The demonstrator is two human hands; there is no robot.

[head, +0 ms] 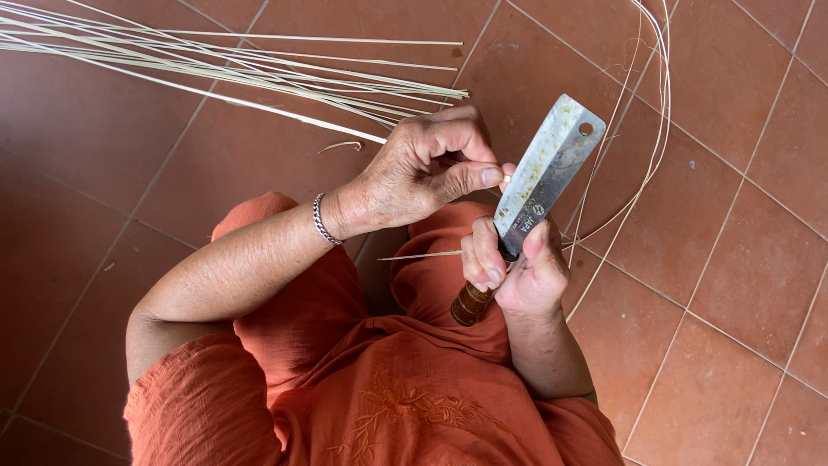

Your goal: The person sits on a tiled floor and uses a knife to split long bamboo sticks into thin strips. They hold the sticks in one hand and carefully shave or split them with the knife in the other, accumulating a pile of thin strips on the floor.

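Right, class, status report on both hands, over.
Left hand pinches thin pale cane strip. Right hand grips wooden-handled steel cleaver. Blade against strip. Nothing obstructing.

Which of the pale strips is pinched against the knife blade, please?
The short strip between the left hand and right hand; the bundle and loose loops lie untouched on the floor.

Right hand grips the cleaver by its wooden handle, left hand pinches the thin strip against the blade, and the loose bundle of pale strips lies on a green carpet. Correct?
Not quite: the floor is wrong. The bundle of pale strips lies on reddish-brown floor tiles, not green carpet, as the head view shows. The rest holds: the right hand grips the cleaver by its wooden handle, and the left hand pinches the thin strip against the blade.
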